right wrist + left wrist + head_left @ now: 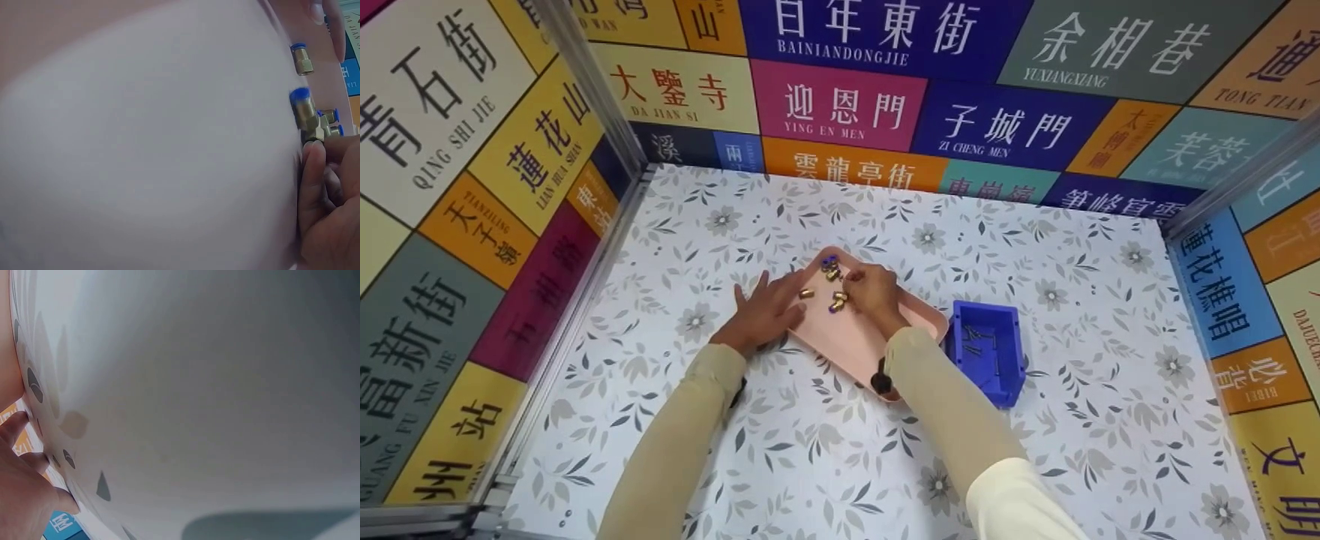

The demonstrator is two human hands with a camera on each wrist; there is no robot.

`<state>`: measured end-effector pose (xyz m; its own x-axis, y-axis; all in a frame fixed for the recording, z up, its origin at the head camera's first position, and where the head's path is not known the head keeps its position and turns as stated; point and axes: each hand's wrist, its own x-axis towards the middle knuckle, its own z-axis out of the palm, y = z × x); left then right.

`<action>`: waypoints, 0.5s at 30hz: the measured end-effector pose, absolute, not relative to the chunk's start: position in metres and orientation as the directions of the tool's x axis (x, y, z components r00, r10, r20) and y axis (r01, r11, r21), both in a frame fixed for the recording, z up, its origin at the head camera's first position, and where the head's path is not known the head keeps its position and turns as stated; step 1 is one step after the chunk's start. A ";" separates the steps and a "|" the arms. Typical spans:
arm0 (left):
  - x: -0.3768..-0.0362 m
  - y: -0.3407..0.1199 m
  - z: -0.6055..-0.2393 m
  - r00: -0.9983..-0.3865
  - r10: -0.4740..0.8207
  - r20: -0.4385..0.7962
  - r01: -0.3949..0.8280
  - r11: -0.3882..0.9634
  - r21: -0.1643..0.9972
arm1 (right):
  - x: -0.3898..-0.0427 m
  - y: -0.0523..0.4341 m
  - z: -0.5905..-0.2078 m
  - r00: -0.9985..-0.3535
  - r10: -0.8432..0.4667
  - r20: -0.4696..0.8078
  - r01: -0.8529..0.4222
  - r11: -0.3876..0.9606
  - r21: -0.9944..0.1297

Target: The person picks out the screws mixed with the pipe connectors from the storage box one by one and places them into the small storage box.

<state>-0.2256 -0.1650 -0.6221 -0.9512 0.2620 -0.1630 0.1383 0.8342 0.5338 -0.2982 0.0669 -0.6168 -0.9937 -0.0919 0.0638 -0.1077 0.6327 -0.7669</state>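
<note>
A pink tray (840, 341) lies at an angle on the table, with several brass push-in fittings (838, 302) with blue collars on it. My right hand (874, 294) is over the tray, thumb and fingers curled together among the fittings. In the right wrist view, those fingertips pinch at the lower end of a brass fitting (304, 109), and parts of the pinch are hidden. Another fitting (302, 59) stands apart from it. With fingers spread, my left hand (763, 311) rests at the tray's left edge, beside a lone fitting (807, 294).
Right of the tray stands a blue bin (1006, 341) with several thin dark pieces (979, 341) inside. A floral cloth (780, 465) covers the table. Panels with printed street signs (840, 105) rise at the back and both sides.
</note>
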 end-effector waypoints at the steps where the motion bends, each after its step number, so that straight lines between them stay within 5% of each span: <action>1: -0.226 -0.165 -0.622 -0.952 0.259 -0.164 0.135 0.835 0.534 | -0.298 0.067 -0.617 -0.994 -0.093 0.065 -0.109 0.626 -0.772; 15: -0.225 -0.165 -0.621 -0.952 0.251 -0.177 0.124 0.841 0.527 | -0.297 0.065 -0.618 -0.996 -0.086 -0.030 -0.033 0.647 -0.762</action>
<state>-0.2249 -0.1648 -0.6214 -0.9517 0.2509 -0.1770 0.1237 0.8409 0.5268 -0.2966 0.0650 -0.6176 -0.9959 -0.0859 -0.0301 -0.0327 0.6468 -0.7619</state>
